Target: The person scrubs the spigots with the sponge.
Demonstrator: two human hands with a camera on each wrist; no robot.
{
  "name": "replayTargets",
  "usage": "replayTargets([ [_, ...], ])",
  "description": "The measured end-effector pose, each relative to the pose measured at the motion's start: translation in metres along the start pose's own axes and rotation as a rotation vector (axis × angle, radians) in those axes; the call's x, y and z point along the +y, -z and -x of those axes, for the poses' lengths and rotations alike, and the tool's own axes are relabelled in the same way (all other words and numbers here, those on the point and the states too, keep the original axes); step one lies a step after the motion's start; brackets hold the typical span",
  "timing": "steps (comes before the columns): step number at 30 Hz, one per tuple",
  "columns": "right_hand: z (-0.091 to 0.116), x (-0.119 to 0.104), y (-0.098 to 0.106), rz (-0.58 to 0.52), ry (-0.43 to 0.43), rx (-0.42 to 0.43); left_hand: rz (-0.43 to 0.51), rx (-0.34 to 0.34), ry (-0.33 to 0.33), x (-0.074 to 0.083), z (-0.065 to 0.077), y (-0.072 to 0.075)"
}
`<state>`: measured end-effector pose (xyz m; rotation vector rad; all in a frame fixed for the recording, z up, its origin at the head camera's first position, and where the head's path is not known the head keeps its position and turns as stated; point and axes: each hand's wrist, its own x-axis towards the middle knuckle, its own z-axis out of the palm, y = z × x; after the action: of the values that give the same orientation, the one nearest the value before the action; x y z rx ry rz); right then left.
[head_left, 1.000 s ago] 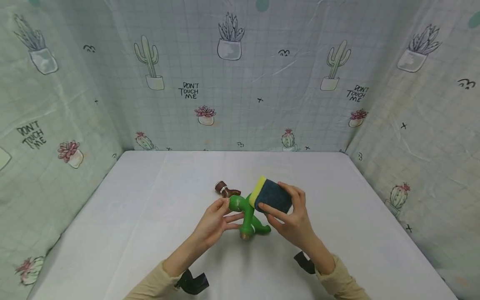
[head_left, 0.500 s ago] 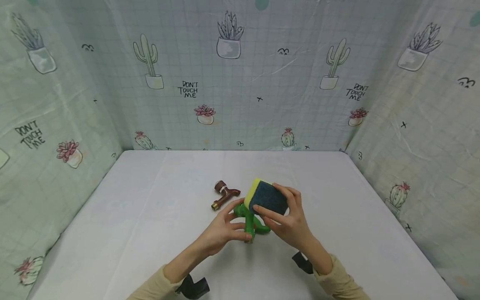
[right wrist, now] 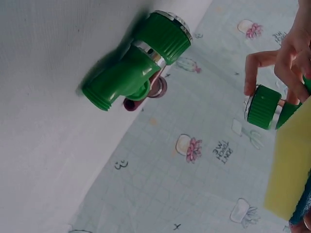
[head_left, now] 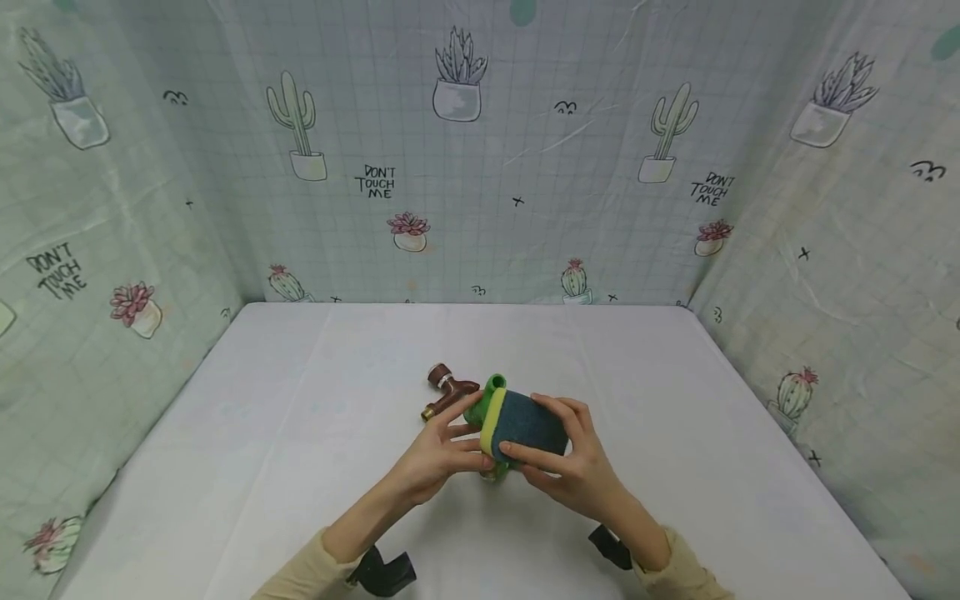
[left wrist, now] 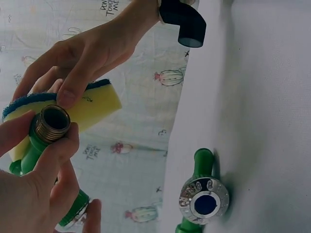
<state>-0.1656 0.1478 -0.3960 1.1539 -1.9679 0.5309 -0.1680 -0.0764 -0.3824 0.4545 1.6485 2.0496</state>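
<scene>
My left hand (head_left: 435, 462) holds a green faucet (left wrist: 33, 153); its threaded metal inlet (left wrist: 52, 127) sits between thumb and fingers in the left wrist view. My right hand (head_left: 581, 471) grips a sponge (head_left: 534, 423), yellow foam with a dark blue scouring side. The foam (right wrist: 291, 162) lies against the green faucet, covering much of it in the head view. Both hands are raised over the table. A second green faucet (right wrist: 127, 73) with a silver-rimmed knob (left wrist: 204, 199) lies on the table, mostly hidden behind the sponge in the head view.
A brown faucet (head_left: 457, 392) with a brass end lies on the white table (head_left: 337, 375), just beyond my left fingertips. Black curved pieces (head_left: 386, 575) show at both wrists. Cactus-printed cloth (head_left: 495, 167) walls the table at the back and sides.
My left hand has changed its grip and turned the green faucet, so its spout now points up. The sponge has moved slightly left and down. The brown faucet's brass end has come into view.
</scene>
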Motion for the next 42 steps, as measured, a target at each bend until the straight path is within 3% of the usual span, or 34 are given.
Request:
replayTargets([
  [8, -0.005, 0.002, -0.001, 0.104, 0.005, 0.052, -0.039, -0.037, 0.058, 0.003, 0.003, 0.0],
  [12, -0.009, 0.006, -0.002, 0.183, 0.018, 0.099, 0.014, -0.08, 0.1, 0.004, 0.006, -0.002],
  [20, -0.012, 0.015, 0.0, 0.286, 0.088, 0.165, 0.115, -0.161, 0.108, 0.001, 0.007, -0.003],
  [30, -0.014, 0.013, -0.002, 0.207, 0.042, 0.181, 0.204, -0.256, 0.17, 0.001, 0.003, 0.002],
  [36, -0.012, 0.012, -0.002, 0.053, -0.027, 0.144, 0.205, -0.262, 0.193, 0.003, 0.0, 0.002],
  [42, -0.011, 0.014, -0.001, 0.025, -0.025, 0.082, 0.25, -0.254, 0.218, 0.005, -0.001, -0.001],
])
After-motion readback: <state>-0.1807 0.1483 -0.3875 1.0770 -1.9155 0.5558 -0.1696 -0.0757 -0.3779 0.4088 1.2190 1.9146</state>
